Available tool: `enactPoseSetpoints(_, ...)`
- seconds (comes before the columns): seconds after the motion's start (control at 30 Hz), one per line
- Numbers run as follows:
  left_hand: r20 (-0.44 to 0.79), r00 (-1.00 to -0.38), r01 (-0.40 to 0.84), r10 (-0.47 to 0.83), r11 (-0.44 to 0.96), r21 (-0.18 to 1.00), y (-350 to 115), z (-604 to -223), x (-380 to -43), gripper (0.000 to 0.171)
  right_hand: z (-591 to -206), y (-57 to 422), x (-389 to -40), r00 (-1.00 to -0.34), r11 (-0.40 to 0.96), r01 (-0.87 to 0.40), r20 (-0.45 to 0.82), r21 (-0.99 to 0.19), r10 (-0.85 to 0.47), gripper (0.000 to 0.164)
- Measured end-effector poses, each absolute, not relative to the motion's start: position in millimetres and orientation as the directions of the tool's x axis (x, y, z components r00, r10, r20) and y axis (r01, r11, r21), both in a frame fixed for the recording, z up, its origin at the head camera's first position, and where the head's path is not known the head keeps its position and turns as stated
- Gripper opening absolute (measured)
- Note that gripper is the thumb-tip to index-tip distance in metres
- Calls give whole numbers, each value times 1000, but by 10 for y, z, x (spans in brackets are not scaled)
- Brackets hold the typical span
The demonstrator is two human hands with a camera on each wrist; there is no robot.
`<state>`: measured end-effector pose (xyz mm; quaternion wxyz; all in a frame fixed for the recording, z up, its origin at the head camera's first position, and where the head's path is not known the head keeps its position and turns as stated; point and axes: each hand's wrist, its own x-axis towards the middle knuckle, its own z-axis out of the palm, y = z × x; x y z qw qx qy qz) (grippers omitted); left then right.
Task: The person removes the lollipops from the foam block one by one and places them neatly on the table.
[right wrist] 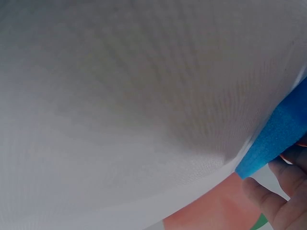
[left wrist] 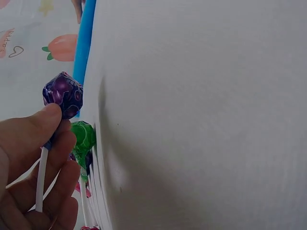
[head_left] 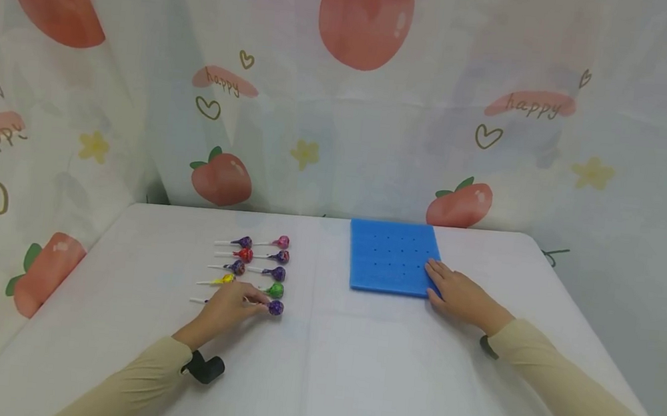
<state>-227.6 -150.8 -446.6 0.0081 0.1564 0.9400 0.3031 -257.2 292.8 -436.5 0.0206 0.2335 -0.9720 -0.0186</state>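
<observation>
My left hand pinches a purple-wrapped lollipop between thumb and fingers, just below its candy head. In the left wrist view that lollipop has its white stick running down past the curled fingers. Close beside it is a green lollipop. My right hand rests at the right edge of a blue foam board dotted with small holes, its fingers extended over the edge and the thumb near the front corner. The right wrist view shows the fingertips against the board's blue side.
Several more lollipops lie in two columns on the white table, among them a red one, a yellow one and a pink one. A fruit-printed curtain hangs behind the table.
</observation>
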Motion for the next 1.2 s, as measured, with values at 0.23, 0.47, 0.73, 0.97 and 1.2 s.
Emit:
enactPoseSetpoints(0.23, 81, -950, 299, 301, 808, 508, -1487, -4489, -2280, 7, -4342, 2923, -2569, -891, 891, -453, 21, 36, -453, 56)
enactPoseSetpoints(0.47, 102, -938, 340, 330, 826, 450, -1495, -4475, -2281, 7, -4330, 2909, -2556, -899, 899, -438, 6, 23, -438, 57)
enactPoseSetpoints(0.73, 99, -933, 352, 345, 823, 446, -1538, -4474, -2283, 10, -4321, 2897, -2537, -895, 895, -445, 13, 18, -445, 56)
enactPoseSetpoints(0.97, 103, -931, 361, 350, 841, 403, -1596, -4468, -2279, 10, -4310, 2895, -2534, -891, 891, -453, 16, 23, -454, 55)
enactPoseSetpoints(1.2, 83, -951, 297, 296, 810, 506, -1658, -4466, -2250, 23, -4294, 2897, -2534, -893, 893, -449, 13, 18, -449, 55)
